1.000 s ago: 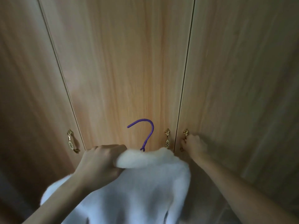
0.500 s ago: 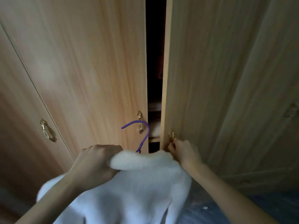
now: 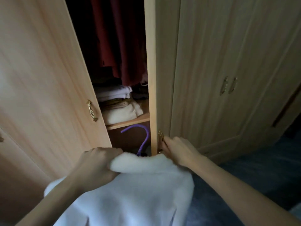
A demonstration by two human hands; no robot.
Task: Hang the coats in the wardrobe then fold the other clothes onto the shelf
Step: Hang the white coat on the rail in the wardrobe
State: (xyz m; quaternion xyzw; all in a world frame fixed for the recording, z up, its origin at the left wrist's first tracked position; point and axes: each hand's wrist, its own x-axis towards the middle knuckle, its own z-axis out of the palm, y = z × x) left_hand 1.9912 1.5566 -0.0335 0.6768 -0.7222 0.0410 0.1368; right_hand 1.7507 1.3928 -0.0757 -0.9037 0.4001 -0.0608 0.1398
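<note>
L hand (image 3: pixel 96 165) gripping white coat (image 3: pixel 130 185) collar, purple hanger (image 3: pixel 143 139) above, R hand (image 3: pixel 177 150) pinching door handle (image 3: pixel 161 137)

The coat (image 3: pixel 130 190) near the bottom is fluffy white, shading to pale bluish lower down. Its hanger (image 3: pixel 143 137) has a purple hook. The wardrobe doors (image 3: pixel 40 79) are light wood with a fine vertical grain, warm orange-tan on the left and duller beige on the right. The handles (image 3: pixel 92 113) are brass-gold with an ornate pattern. Inside the dark wardrobe hangs a deep red garment (image 3: pixel 120 46). On the light wood shelf (image 3: pixel 128 122) lie folded clothes (image 3: pixel 120 110) in white, cream and tan. The floor (image 3: pixel 260 168) at the right looks dark blue.
</note>
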